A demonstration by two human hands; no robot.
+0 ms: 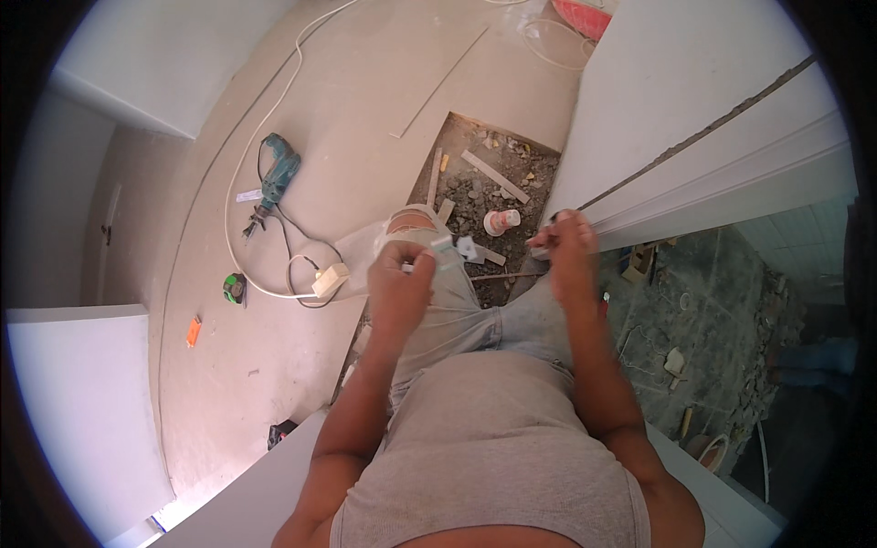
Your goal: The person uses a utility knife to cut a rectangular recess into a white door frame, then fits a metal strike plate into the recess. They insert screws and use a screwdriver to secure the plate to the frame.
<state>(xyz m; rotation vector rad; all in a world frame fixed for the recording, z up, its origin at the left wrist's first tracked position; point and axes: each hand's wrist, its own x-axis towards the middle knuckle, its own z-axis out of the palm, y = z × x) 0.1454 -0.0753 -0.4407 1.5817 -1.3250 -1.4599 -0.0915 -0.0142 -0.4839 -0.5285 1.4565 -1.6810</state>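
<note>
Grey-shirted torso (502, 438) foremost; left hand (400, 288) apparently pinching a pale strip (442, 245) near the knee (411, 220); right hand (571, 251) curled, grip unclear; presumably small-part handling, next needing steady alignment

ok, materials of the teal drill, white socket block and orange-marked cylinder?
Teal drill: likely matte plastic housing, dull solid colour. White socket block: probably plastic, pale and smooth. Orange-marked cylinder: possibly plastic or card; smooth outline, too small to confirm.

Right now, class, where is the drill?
In the head view, the drill lies on the floor left of centre, right of the white cable and beyond the white socket block.
</note>
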